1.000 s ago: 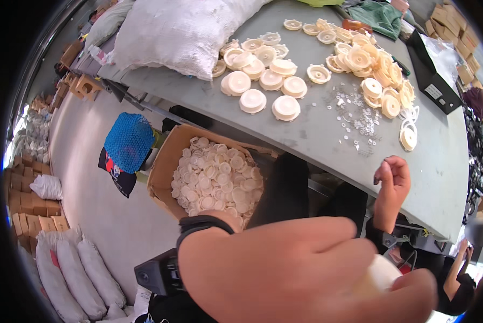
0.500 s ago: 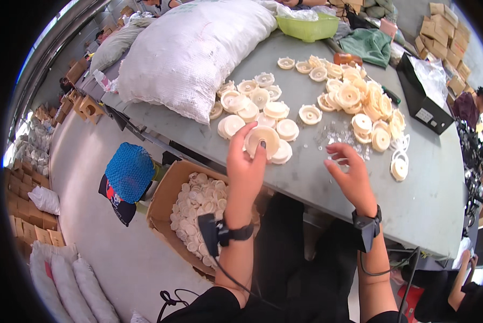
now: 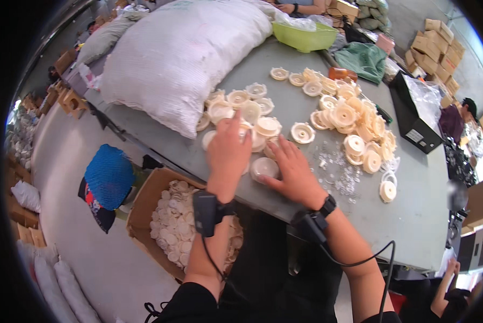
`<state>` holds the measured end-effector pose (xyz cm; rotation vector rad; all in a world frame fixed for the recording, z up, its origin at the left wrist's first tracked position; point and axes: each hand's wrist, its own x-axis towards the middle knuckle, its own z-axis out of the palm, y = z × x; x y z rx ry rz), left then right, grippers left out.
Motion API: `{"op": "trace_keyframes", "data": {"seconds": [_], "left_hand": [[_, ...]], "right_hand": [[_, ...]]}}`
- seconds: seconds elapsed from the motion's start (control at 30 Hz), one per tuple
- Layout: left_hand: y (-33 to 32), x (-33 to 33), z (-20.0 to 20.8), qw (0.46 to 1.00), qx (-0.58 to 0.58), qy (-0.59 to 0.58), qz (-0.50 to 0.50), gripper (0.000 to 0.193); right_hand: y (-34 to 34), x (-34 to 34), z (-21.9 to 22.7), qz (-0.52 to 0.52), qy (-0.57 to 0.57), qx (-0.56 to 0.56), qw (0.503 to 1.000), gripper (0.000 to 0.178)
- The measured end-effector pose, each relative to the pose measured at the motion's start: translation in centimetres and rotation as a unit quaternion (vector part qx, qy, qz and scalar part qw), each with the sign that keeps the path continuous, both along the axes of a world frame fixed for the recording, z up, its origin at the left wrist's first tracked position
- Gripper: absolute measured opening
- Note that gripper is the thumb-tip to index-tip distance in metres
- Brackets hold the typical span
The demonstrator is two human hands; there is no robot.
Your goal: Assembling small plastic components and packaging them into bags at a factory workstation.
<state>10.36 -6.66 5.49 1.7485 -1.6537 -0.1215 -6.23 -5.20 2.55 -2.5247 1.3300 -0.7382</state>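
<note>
My left hand (image 3: 228,156) reaches over the left pile of cream round plastic caps (image 3: 237,98), fingers stretched out and resting among them; what lies under its fingertips is partly hidden. My right hand (image 3: 295,175) is beside it, fingers spread and thumb apart. Its thumb touches the edge of a paler round cap (image 3: 264,168) near the table's front edge, while its fingertips reach the pile's right side. A single cap (image 3: 302,133) lies just beyond the right hand. Black devices with cables are strapped on both wrists.
A bigger heap of cream caps (image 3: 354,116) lies to the right, with small clear bits (image 3: 335,167) before it. A large white sack (image 3: 182,59), green basin (image 3: 306,35) and black box (image 3: 418,116) stand on the table (image 3: 408,226). Below is a carton (image 3: 139,215) of white pieces.
My left hand has let go of the cap it was holding up and moved onto the pile. My right hand has come left from above the clear bits to a cap. The view has shifted slightly.
</note>
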Motion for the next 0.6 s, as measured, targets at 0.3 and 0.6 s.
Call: {"op": "trace_keyframes", "data": {"seconds": [0.3, 0.6], "left_hand": [[1.2, 3.5, -5.2, 0.974, -0.183, -0.109, 0.074, 0.050], [-1.8, 4.1, -5.2, 0.979, -0.187, -0.079, 0.017, 0.046]], "right_hand": [[0.2, 2.2, -0.7, -0.013, -0.015, -0.040, 0.999, 0.064], [-2.0, 3.0, -0.7, -0.015, 0.011, -0.063, 0.998, 0.068]]}}
